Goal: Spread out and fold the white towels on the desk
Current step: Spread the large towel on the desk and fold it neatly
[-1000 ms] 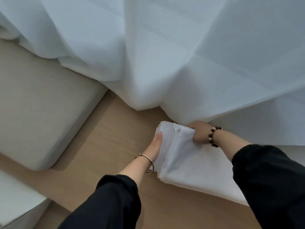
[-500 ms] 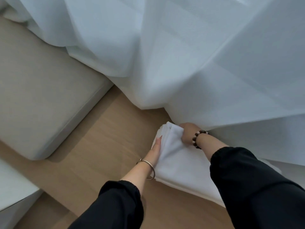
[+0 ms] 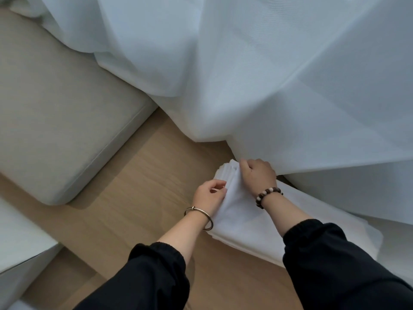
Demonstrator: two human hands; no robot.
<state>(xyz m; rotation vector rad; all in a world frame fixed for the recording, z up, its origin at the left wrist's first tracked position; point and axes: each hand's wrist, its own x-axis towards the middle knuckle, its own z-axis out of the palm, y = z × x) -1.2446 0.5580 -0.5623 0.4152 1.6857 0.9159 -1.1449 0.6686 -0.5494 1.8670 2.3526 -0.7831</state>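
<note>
- Both grips are closed on the white towels (image 3: 241,222). Our left grip (image 3: 209,195) curls its fingers against the left edge of the upper layers and pinches the cloth there. Our right grip (image 3: 258,173) is bunched over the far corner, with its fingers curled down into the fabric.
- We see the white towels as one flat, folded stack of many thin layers. It lies on the pale wooden surface (image 3: 134,198), in the lower right of the view. The layer edges fan out slightly at the far corner, between our two grips.
- The stack's right side runs under the hem of a sheer white curtain (image 3: 268,74). The curtain hangs across the top and right of the view, and its folds reach the wood just behind our right grip.
- A metal bangle (image 3: 199,217) sits on our left wrist and a bracelet of dark and pale beads (image 3: 268,195) on our right. Both forearms come out of black sleeves (image 3: 335,265).
- A beige cushion (image 3: 55,119) rests on the wood to the left, well apart from the stack.
- A white block (image 3: 20,242) shows at the lower left edge; we cannot tell what it is.
</note>
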